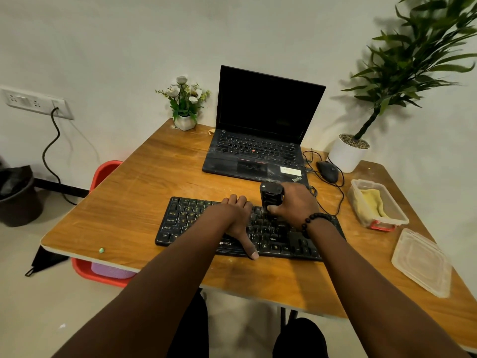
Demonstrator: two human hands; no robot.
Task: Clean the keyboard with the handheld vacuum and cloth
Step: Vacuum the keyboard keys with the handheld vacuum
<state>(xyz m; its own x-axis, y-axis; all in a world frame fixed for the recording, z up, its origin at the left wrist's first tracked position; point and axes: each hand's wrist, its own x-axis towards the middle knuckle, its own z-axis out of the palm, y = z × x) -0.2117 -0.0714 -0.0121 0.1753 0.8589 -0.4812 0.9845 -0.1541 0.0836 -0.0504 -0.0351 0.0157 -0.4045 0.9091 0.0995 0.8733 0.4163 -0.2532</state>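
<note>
A black keyboard (pixel 185 223) lies on the wooden table (pixel 144 187) in front of me. My left hand (pixel 236 218) lies on its middle, fingers curled over the far edge and thumb at the near edge. My right hand (pixel 294 205) grips a small black handheld vacuum (pixel 269 196) standing upright on the keys, right of the left hand. A yellow cloth (pixel 374 202) lies in an open clear plastic box (pixel 397 218) at the right.
An open black laptop (pixel 258 140) stands behind the keyboard, a wired mouse (pixel 327 171) to its right. The box lid (pixel 420 262) lies near the right edge. A flower pot (pixel 184 121) and a large plant pot (pixel 347 153) stand at the back. A red chair (pixel 103 174) is at the left.
</note>
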